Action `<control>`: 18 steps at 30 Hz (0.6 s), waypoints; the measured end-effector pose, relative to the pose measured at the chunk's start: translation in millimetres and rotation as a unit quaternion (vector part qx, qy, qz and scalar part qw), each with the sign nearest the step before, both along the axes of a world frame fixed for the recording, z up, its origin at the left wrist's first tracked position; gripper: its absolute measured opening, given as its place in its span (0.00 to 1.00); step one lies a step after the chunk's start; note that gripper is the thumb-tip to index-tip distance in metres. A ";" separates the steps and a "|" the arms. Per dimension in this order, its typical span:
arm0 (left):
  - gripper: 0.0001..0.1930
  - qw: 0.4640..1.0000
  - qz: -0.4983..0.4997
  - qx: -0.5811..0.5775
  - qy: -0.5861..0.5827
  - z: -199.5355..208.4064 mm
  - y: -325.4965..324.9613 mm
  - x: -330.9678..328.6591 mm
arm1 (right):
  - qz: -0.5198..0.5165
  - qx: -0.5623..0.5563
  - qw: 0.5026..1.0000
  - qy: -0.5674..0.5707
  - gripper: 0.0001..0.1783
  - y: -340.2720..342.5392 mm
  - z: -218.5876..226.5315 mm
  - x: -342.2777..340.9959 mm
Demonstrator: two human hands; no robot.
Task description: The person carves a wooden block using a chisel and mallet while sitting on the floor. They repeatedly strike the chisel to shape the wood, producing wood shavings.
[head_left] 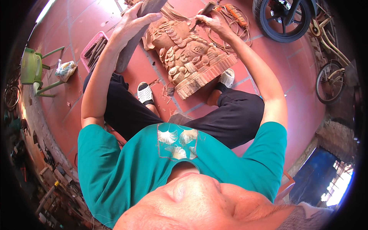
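A carved wooden sculpture (191, 57) with rows of disc shapes and a ridged base lies on the floor between my feet. My left hand (132, 23) is closed round a long dark wooden bar (128, 53), its thumb laid across the wood. This bar slants along the sculpture's left side. At the far right of the carving, my right hand (215, 22) grips a chisel (207, 9) with a dark handle. Its blade points down toward the carved surface; I cannot tell whether the tip touches it.
A pink basket (85, 53) of wooden-handled tools stands at left, near a green chair (32, 67) and a plastic bag (66, 70). Beyond my right hand lie an orange power strip (236, 15) and coiled cord. A motorbike wheel (281, 19) stands far right. Wood chips dot the floor.
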State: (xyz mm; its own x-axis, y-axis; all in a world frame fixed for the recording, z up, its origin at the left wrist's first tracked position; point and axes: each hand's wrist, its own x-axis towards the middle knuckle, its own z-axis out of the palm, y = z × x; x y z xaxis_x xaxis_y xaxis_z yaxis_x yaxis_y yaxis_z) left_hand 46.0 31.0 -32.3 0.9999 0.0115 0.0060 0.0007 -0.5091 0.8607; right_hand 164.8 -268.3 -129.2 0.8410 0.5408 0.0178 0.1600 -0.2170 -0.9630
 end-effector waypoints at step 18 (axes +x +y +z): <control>0.31 0.998 -0.039 -0.041 0.003 -9.5 -2.0 9.1 | 0.062 -0.091 0.994 0.013 0.21 42.1 -42.1 22.5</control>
